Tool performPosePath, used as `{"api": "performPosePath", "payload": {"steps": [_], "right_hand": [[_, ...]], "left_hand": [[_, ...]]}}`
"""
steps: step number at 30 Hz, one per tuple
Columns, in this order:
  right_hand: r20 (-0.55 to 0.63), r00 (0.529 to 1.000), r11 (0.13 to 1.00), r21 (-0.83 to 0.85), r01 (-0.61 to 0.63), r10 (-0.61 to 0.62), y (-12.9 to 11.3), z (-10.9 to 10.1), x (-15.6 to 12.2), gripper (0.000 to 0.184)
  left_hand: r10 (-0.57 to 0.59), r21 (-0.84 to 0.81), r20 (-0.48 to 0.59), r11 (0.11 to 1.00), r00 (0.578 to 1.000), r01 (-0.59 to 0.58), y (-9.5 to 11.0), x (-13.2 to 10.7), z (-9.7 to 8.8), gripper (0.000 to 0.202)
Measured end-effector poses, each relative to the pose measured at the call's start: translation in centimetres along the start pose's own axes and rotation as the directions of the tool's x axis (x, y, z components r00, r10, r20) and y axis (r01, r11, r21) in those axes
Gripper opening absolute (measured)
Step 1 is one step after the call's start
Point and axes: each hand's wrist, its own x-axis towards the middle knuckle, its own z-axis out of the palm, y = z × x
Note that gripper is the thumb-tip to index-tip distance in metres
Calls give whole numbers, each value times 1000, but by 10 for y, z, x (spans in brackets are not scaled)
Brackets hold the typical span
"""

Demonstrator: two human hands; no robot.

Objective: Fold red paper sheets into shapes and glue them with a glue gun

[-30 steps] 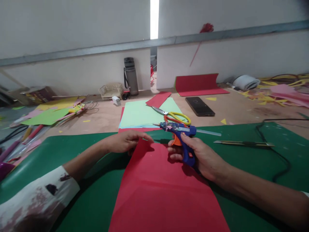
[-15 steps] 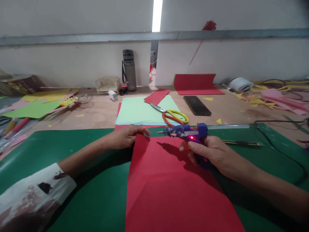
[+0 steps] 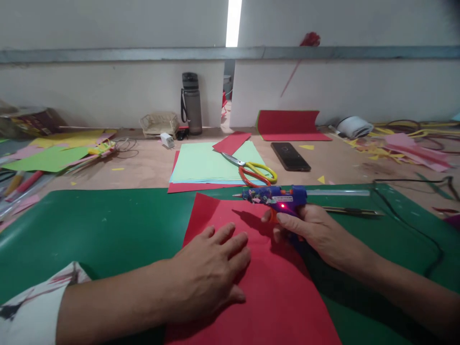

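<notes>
A large red sheet of paper (image 3: pixel 273 297) lies on the green mat (image 3: pixel 118 230) in front of me, its far left corner bent slightly. My left hand (image 3: pixel 215 268) rests over the left part of the sheet with its fingers spread. In my right hand (image 3: pixel 305 227) is a blue hot glue gun (image 3: pixel 275 195), its red light lit and its nozzle pointing left above the sheet's far edge. A clear glue stick (image 3: pixel 338 192) sticks out of the gun's back. My right fingers wrap round the handle near the orange trigger.
Scissors (image 3: pixel 257 173) and a red strip (image 3: pixel 232 142) lie on pale green sheets (image 3: pixel 204 163) behind the mat. Beyond stand a phone (image 3: pixel 290 156), a bottle (image 3: pixel 194 105) and a folded red sheet (image 3: pixel 293 125). A cutter (image 3: pixel 354 211) and black cable (image 3: pixel 406 218) lie to the right.
My left hand has let go of the red sheet's far left corner and moved nearer and right, onto the sheet. The glue gun has stayed almost in place.
</notes>
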Motion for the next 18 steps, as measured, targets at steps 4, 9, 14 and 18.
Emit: {"api": "performPosePath", "payload": {"steps": [4,9,14,18], "right_hand": [[-29,998,983,-176,49,-55,-10,-10,-2,45],[-42,990,932,-344,110,-132,-17,-14,-2,50],[-101,962,861,-477,177,-254,-9,-20,-1,39],[-36,934,889,-322,326,-356,3,-27,0,21]], "left_hand": [[13,-90,24,996,1000,-11,-12,-14,-2,52],[12,-132,35,991,999,-7,-15,-20,-3,49],[0,-133,37,991,999,5,-14,-20,-2,47],[-17,-145,6,989,1000,18,-15,-21,-1,46]]}}
